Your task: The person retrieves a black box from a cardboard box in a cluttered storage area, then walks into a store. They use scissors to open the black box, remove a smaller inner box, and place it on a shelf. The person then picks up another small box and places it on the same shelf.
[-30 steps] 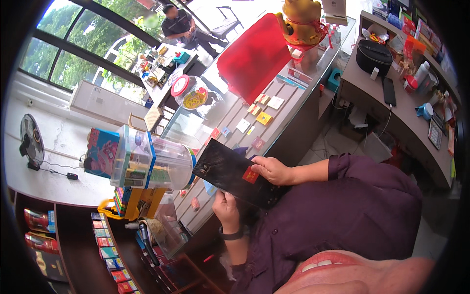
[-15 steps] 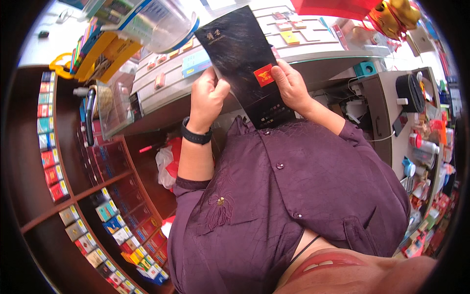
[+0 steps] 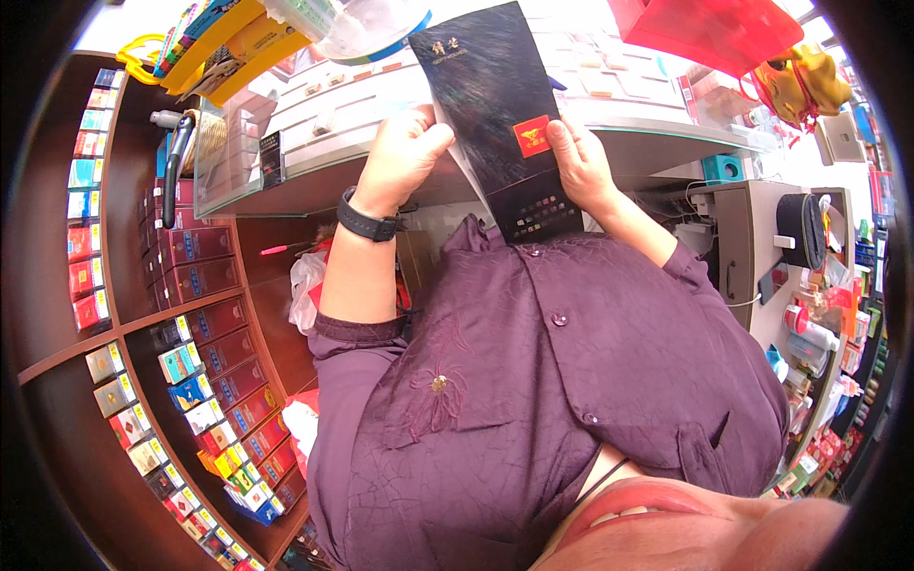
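Note:
A tall black booklet [image 3: 487,90] with a red and gold square low on its front is held upright before my chest. My right hand [image 3: 583,167] grips its right edge, thumb on the front beside the square. At the left edge, my left hand [image 3: 405,157] is closed, its thumb touching the booklet's pale inner edge; the fingertips are hidden. A dark watch [image 3: 367,219] is on my left wrist.
A glass-topped counter [image 3: 333,176] with small packs inside is ahead. Shelves [image 3: 133,328] of small boxes stand left. A clear plastic tub [image 3: 367,29] and yellow boxes [image 3: 238,48] sit far left. A red bag [image 3: 705,33] and gold figurine [image 3: 804,86] are far right.
The booklet and both hands appear slightly farther right in view, as the whole view has shifted. The left thumb now lies higher along the booklet's left edge; the right hand keeps its grip.

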Demonstrator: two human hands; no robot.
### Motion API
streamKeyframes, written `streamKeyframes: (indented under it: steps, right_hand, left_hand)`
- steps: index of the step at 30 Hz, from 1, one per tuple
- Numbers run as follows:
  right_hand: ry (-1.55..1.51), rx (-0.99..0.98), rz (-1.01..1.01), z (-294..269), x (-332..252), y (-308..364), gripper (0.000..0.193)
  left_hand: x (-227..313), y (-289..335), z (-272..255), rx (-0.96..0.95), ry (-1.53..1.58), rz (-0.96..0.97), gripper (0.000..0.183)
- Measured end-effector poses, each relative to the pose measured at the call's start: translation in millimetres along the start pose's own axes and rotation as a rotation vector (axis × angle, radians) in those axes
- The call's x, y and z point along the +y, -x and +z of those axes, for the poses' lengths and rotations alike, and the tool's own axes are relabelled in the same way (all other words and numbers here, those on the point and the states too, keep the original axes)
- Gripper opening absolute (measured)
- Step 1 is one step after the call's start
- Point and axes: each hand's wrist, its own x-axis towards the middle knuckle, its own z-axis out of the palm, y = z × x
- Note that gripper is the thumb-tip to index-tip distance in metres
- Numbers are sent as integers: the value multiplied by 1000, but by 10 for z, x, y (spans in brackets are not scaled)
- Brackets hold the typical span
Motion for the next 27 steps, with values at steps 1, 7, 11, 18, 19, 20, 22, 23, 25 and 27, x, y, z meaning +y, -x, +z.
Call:
streamKeyframes:
  steps: [1,7,11,18,19,20,22,23,25,27]
  right_hand:
    - [27,6,0,4,8,-11,33]
    - [62,-17,1,36,24,-74,32]
    - [113,-35,-33,46,55,-112,31]
    - [23,-75,68,0,161,-122,31]
    - [-9,-75,50,12,176,-134,30]
    - [3,-72,25,13,182,-147,30]
    - [15,-69,10,22,187,-208,29]
    - [45,-74,-15,31,183,-238,28]
    - [107,-42,-10,37,162,-322,27]
    - [146,-13,-14,23,130,-394,28]
  left_hand:
    - [28,-14,-8,9,-52,32,29]
    - [239,-58,22,133,268,192,34]
    - [229,-85,-112,89,370,60,29]
    - [139,-23,-262,-16,470,30,23]
    - [140,-24,-281,-36,484,31,22]
    - [137,-25,-296,-78,518,63,22]
    - [118,-52,-311,-60,512,46,23]
    - [103,-60,-307,-33,495,16,24]
    - [78,-73,-290,-46,502,39,23]
    - [59,-64,-238,-46,475,-1,23]
